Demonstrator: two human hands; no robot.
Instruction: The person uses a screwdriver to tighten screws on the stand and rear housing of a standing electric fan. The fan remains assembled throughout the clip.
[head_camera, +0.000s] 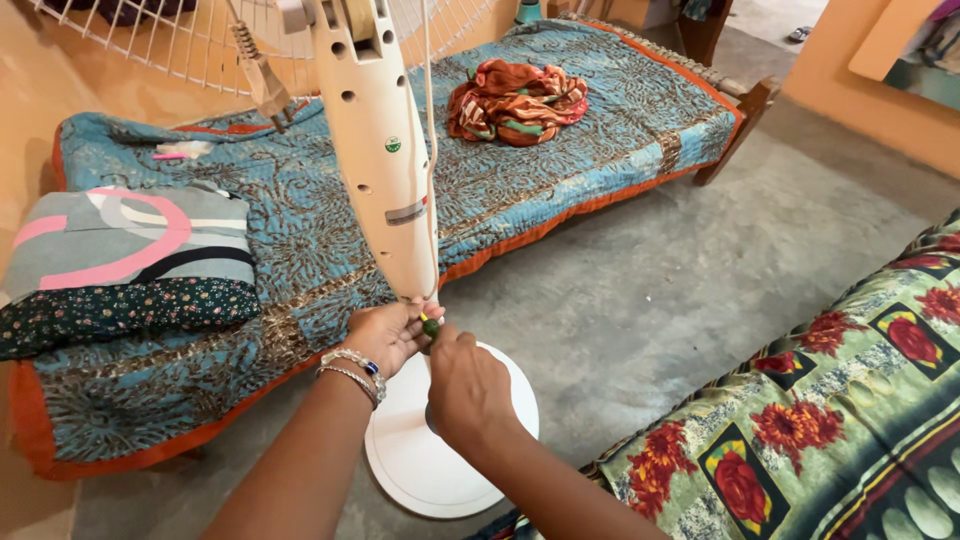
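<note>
- White plastic made up the pedestal fan (385, 150), which stood as the landmark in the middle of the room, its round base (430, 460) flat on the grey concrete floor (680, 270).
- Nearest the camera, right of the fan base, lay a floral bedspread (850, 420) with red flowers on green and dark panels.
- Just above the base, at the foot of the fan column, both hands met on a small green-handled tool (431, 326).
- The right hand (468, 392) was curled narrowly around the tool's lower end, its back to the camera.
- The left hand (390, 335), with bangles (355, 368) at the wrist, pinched the tool's tip against the column with fingers nearly closed.
- A pale cord (431, 150) hung down the column's right side to where the hands worked.
- Left of the fan lay folded cloths (125, 260) in grey, pink and dark floral print, on a blue patterned quilt (300, 200) with an orange border.
- Behind the fan, farther along the same quilt-covered bed, sat a crumpled orange and green cloth (517, 102).
- Above the column, the white wire grille (180, 40) of the fan head spread across the top, a plug (262, 85) dangling in front of it.
</note>
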